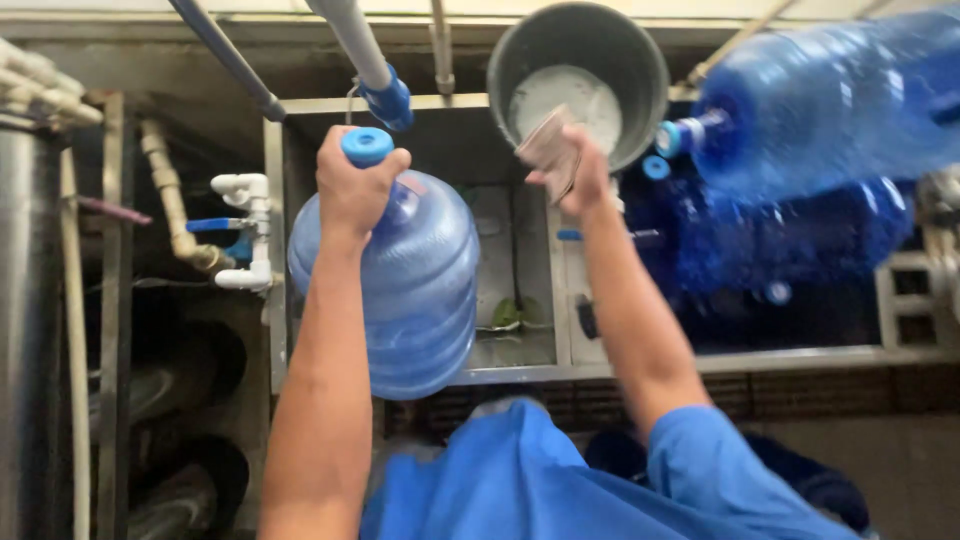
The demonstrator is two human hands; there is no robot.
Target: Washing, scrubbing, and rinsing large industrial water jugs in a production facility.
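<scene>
The left hand (352,190) is wrapped tight around the neck of a large blue water bottle (420,290), just under its light-blue cap (367,145), so the bottle hangs from that grip over the front edge of a steel sink basin (520,370). The bottle's long axis runs from the cap, farthest from the person, back toward the body, tilted slightly to the right, with the wide base nearest the blue shirt (560,480). The cap sits just below a blue-tipped spout (388,100) at the end of a pale pipe, close but apart from it. The right hand (580,170) is raised beside and a little beyond the bottle, fingers closed on what looks like a worn scrubbing pad or cloth (548,148); motion blur makes its kind hard to tell. That hand is held in front of a grey bucket (640,60) with whitish contents standing at the back of the sink. So the bottle lies to the left of the pad-holding hand, near but not touching it, and the left hand alone carries its weight. Another blue bottle (830,100) lies on its side at the upper right, its neck pointing toward the bucket, and white valve fittings (245,230) stand to the left of the basin.
</scene>
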